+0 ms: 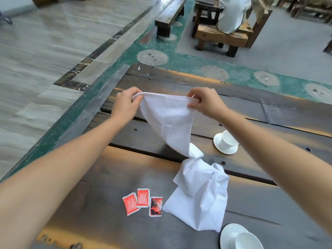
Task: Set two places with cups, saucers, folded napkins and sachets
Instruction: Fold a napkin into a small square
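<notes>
Napkin (168,121) stretched between hands — left hand (125,103), right hand (204,101) pinching top corners.

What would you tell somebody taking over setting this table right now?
The left hand and right hand each pinch a top corner of the held napkin, hanging unfolded above the table.
The second napkin lies crumpled beside three red sachets.
The far cup sits on the far saucer, the near cup on the near saucer.
Done: cups on saucers.
Left: fold both napkins, then put a napkin and sachets at each place.
</notes>
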`<state>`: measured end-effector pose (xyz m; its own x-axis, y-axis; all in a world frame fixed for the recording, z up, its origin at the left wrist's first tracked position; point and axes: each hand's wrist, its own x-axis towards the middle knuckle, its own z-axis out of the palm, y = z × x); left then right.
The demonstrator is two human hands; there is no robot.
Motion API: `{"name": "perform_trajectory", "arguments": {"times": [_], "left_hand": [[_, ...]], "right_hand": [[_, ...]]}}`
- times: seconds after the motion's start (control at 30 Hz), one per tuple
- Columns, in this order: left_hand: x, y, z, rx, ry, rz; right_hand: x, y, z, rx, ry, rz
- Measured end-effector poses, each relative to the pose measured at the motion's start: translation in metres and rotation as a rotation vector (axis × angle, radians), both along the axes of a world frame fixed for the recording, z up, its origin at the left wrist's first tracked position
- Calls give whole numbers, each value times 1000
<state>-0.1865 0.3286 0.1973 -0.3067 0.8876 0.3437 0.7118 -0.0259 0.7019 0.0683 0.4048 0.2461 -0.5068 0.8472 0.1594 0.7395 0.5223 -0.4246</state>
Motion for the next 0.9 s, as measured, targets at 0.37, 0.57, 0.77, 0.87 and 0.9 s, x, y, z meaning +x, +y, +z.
{"name": "perform_trajectory", "arguments": {"times": [0.37,0.57,0.77,0.87,0.9], "left_hand": [[-27,-50,78,141,181,77],[-20,-108,53,-263,100,-84],[13,-154,3,-820,32,-229],[32,-176,-30,-960,-99,-284],[38,-183,-40,-998,-147,-290]], "right_hand": [[-20,0,30,211,260,80],[-4,-10,2,-337,79,389],[16,-39,-42,-811,-186,481],[28,-58,-73,-942,-222,484],[33,-63,-82,-985,-233,476]]}}
